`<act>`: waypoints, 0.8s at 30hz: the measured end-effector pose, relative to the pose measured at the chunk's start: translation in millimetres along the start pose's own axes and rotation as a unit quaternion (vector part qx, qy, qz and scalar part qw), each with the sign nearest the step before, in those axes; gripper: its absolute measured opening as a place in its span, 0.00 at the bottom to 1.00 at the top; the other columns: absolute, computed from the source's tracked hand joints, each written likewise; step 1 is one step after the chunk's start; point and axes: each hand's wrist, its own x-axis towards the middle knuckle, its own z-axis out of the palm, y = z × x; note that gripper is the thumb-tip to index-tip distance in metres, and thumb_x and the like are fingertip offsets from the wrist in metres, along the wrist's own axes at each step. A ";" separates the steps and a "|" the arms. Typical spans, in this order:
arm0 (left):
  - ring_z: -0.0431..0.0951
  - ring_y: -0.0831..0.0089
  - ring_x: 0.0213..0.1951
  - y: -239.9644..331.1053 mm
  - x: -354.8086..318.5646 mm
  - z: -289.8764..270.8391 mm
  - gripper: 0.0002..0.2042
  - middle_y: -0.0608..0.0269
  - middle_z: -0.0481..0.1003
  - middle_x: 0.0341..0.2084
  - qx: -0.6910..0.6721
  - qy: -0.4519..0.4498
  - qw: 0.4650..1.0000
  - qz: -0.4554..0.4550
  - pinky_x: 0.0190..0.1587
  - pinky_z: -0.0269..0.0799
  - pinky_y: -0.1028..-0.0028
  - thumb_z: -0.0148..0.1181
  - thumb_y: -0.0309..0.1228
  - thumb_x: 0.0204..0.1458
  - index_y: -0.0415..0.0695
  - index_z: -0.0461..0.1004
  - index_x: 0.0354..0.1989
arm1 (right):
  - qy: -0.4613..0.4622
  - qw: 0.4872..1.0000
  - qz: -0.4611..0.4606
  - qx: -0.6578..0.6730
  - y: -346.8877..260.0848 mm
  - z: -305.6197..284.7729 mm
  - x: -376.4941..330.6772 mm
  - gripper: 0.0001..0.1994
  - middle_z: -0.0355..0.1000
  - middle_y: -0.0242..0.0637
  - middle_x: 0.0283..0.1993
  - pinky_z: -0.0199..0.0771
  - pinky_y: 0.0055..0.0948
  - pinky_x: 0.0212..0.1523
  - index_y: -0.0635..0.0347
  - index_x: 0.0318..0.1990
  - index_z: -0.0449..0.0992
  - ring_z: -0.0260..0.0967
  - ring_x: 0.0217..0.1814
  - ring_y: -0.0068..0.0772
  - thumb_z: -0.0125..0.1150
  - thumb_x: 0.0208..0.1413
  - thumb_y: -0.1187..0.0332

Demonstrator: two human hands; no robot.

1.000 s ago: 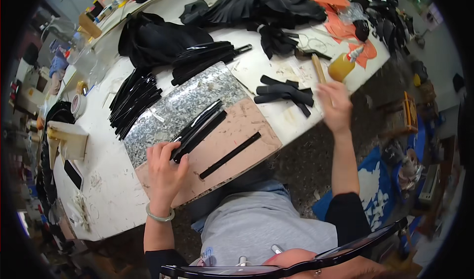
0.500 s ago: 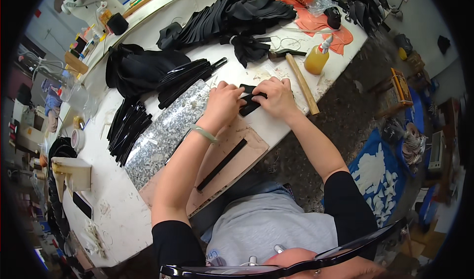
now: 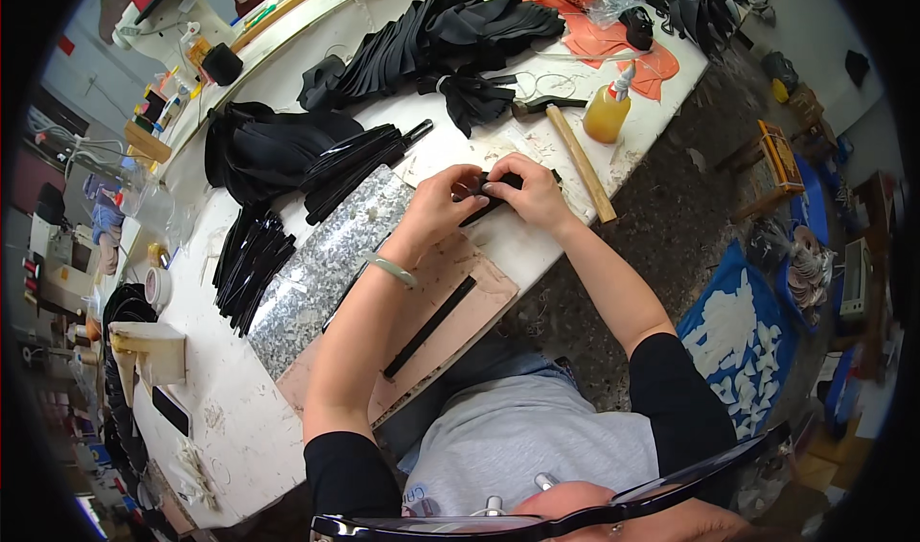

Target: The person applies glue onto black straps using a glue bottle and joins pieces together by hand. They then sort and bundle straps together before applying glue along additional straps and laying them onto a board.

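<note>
Both hands meet over the table, fingers bent around a flat black strip [image 3: 476, 218]. My left hand [image 3: 443, 202] pinches its near side, and my right hand [image 3: 532, 195] grips it a little to the right, thumbs almost touching. The fingers hide most of the piece, so its full shape cannot be made out. Below my left forearm, a long narrow black strip [image 3: 430, 326] lies on a pinkish board [image 3: 479, 288]. Beside the board is a speckled grey slab [image 3: 321, 264].
A hammer's wooden handle [image 3: 582, 163] and a bottle of yellow liquid [image 3: 608, 111] stand right of my hands. Beyond lie black fabric pieces [image 3: 431, 39] and orange pieces [image 3: 589, 34]. Bundled shiny black strips [image 3: 251, 269] are at left, near a phone [image 3: 172, 411] and a pale block [image 3: 158, 350].
My fingers have drawn closer together and curled over the black strip, thumbs now nearly meeting. Less of the strip shows. The view has shifted slightly.
</note>
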 end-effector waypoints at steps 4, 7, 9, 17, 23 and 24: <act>0.79 0.68 0.39 -16.6 4.9 -0.6 0.17 0.56 0.79 0.37 0.076 0.018 0.996 0.031 0.43 0.73 0.72 0.61 0.25 0.45 0.40 0.74 0.46 | 0.026 0.995 -0.074 -0.062 -1.6 5.8 -0.6 0.08 0.70 0.38 0.34 0.70 0.31 0.42 0.63 0.33 0.76 0.70 0.39 0.35 0.66 0.43 0.74; 0.79 0.57 0.40 -11.2 5.1 0.9 0.15 0.50 0.78 0.39 0.029 0.019 0.999 0.034 0.46 0.73 0.68 0.59 0.22 0.44 0.39 0.74 0.43 | 0.031 0.988 -0.107 -0.104 8.9 4.2 0.8 0.09 0.70 0.38 0.34 0.70 0.31 0.42 0.63 0.35 0.74 0.70 0.38 0.35 0.65 0.44 0.75; 0.78 0.65 0.41 -4.0 3.3 1.0 0.17 0.55 0.78 0.37 0.005 -0.007 1.000 -0.026 0.47 0.72 0.70 0.61 0.24 0.45 0.40 0.74 0.46 | 0.035 0.988 -0.103 -0.108 11.7 3.4 0.6 0.09 0.71 0.37 0.34 0.70 0.30 0.42 0.63 0.35 0.74 0.70 0.38 0.34 0.65 0.45 0.75; 0.74 0.58 0.45 -12.4 1.9 13.8 0.17 0.55 0.76 0.41 0.157 -0.079 0.979 0.104 0.51 0.70 0.67 0.57 0.20 0.43 0.42 0.77 0.45 | 0.229 0.836 -0.043 0.497 10.6 -70.4 6.6 0.05 0.72 0.35 0.33 0.69 0.28 0.50 0.61 0.36 0.71 0.70 0.41 0.30 0.51 0.61 0.71; 0.65 0.54 0.42 -10.3 -0.7 11.0 0.15 0.56 0.70 0.36 0.229 0.033 0.955 0.184 0.50 0.66 0.66 0.59 0.23 0.46 0.49 0.78 0.44 | 0.095 0.947 -0.022 0.305 -74.8 -132.2 -24.7 0.07 0.70 0.31 0.29 0.50 0.16 0.20 0.60 0.36 0.71 0.54 0.19 0.14 0.55 0.60 0.66; 0.67 0.57 0.42 1.6 -3.4 5.4 0.14 0.56 0.71 0.37 0.203 0.080 0.955 0.200 0.48 0.67 0.67 0.59 0.26 0.48 0.48 0.78 0.45 | 0.061 0.967 0.019 0.248 -90.6 -123.0 -36.9 0.05 0.71 0.31 0.29 0.52 0.14 0.20 0.60 0.36 0.71 0.56 0.20 0.13 0.56 0.58 0.69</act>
